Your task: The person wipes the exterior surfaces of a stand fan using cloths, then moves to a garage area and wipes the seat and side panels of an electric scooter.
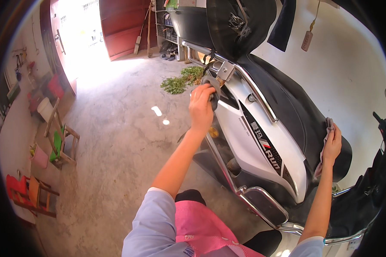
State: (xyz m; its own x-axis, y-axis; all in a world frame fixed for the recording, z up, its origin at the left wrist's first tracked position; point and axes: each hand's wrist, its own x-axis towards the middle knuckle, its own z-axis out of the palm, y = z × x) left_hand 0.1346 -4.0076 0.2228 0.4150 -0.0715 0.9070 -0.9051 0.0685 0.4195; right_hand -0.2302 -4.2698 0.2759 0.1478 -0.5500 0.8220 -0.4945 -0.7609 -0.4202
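The right hand (333,145) has its fingers closed on a pinkish cloth (329,125) at the black seat (287,103) of the white scooter (268,128); the left hand's (201,103) fingers clutch a grey cloth (217,88) beside its rear bracket (226,70). Wiping seems in hand; next calls for light, even pressure (contact at the bracket is unclear). Farther left, a pink pot (39,157) holds greenery (32,150); a white bucket's (45,109) contents don't show.

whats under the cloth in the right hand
Black seat shows on both sides of the cloth in the right hand; the patch directly beneath the cloth is covered and can't be seen.
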